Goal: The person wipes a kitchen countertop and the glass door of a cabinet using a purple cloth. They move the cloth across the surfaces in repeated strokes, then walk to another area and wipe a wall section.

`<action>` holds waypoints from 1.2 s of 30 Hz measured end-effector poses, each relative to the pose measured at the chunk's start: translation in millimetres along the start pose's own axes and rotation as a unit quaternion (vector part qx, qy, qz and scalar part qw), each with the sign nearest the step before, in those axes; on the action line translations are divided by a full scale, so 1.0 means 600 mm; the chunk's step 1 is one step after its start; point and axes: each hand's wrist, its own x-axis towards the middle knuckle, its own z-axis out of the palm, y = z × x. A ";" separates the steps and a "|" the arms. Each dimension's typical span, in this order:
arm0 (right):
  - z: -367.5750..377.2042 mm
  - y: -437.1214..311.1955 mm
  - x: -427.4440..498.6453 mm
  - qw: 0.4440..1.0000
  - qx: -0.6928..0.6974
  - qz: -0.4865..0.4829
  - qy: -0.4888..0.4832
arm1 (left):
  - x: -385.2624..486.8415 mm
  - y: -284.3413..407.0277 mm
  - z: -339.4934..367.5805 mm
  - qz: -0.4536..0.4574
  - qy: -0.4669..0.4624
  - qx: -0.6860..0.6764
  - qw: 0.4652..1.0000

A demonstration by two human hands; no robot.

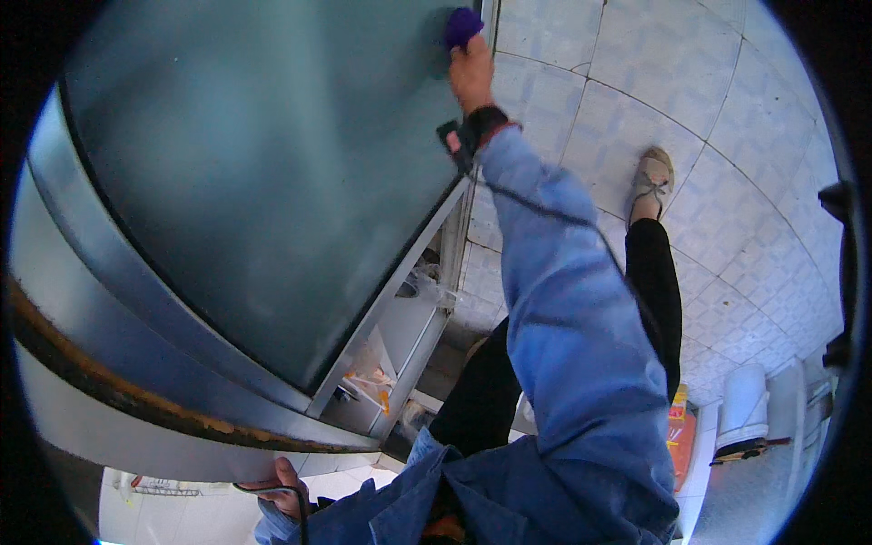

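Note:
My right hand [471,71] reaches far forward and holds a bunched purple cloth [463,28] against a greenish glass panel [272,177], near its right edge. A metal frame [177,313] borders the glass, with a rusty, dark strip [204,430] along its near side. At the lower left, my left hand [285,492] is at the edge of a pale panel [225,460] beyond that strip, its thumb against the edge. Its other fingers are partly hidden, so its hold cannot be told. A dark cable runs at each wrist.
Beneath the framed glass, a shelf [409,320] holds plastic bags and small items. Pale tiled floor [647,88] lies to the right, with my shoe [654,174] on it. A white bucket [744,402] and an orange package [681,449] stand at the lower right.

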 end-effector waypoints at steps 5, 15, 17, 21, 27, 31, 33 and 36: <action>-0.024 0.083 -0.060 0.986 -0.066 0.139 -0.070 | -0.010 -0.020 -0.017 0.020 -0.001 0.046 0.999; -0.032 0.090 -0.311 0.925 -0.129 0.335 -0.123 | 0.001 0.022 0.008 -0.008 -0.007 0.038 0.999; -0.019 0.034 -0.192 0.946 -0.094 0.305 -0.054 | 0.008 0.028 0.015 0.020 -0.002 0.037 0.999; -0.012 -0.161 0.046 0.989 -0.117 0.087 -0.006 | 0.014 0.039 0.025 0.060 -0.011 0.075 0.995; -0.056 -0.532 -0.061 0.910 0.087 -0.395 0.091 | 0.046 0.062 0.023 0.201 -0.027 0.194 0.960; -0.037 -0.522 -0.002 0.915 0.042 -0.396 0.073 | 0.051 0.093 0.038 0.164 -0.015 0.141 0.976; -0.022 -0.434 0.067 0.964 0.079 -0.241 0.076 | 0.059 0.111 0.038 0.216 -0.028 0.170 0.961; -0.020 -0.323 0.082 0.994 0.003 0.095 0.053 | 0.069 0.136 0.046 0.218 -0.013 0.156 0.963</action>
